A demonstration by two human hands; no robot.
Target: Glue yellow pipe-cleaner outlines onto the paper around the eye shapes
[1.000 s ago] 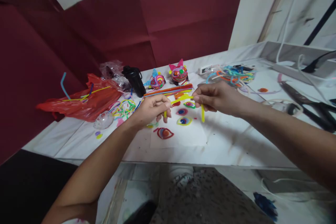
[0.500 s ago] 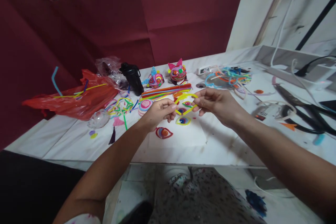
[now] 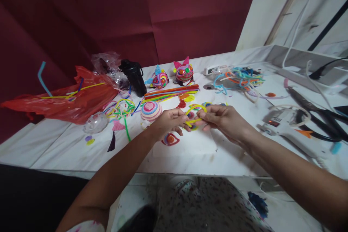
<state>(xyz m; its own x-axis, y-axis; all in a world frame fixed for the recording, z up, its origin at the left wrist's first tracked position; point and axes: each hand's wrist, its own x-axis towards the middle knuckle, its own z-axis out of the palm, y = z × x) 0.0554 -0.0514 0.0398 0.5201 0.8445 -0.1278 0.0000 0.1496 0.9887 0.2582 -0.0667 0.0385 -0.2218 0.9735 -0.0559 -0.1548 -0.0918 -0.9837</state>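
Thin yellow pipe-cleaner-like strip (image 3: 197,106), bent into a loop above the white marbled worktop (image 3: 233,161), is pinched by left hand (image 3: 170,121) and right hand (image 3: 223,119); probably light, easily kinked, best held near its ends.

Cluttered white tabletop (image 3: 239,163)

On its left lies a red plastic bag (image 3: 95,103), with a black bottle (image 3: 134,78) just beside it. Nearer the front are a clear plastic ball (image 3: 95,123) and a dark tassel (image 3: 111,141). In the middle sit a striped ball (image 3: 150,111), a bundle of coloured sticks (image 3: 171,93) and a white paper sheet (image 3: 195,146). On the right rest a tangle of cords (image 3: 240,76), a glue gun (image 3: 289,130) and large scissors (image 3: 312,105).
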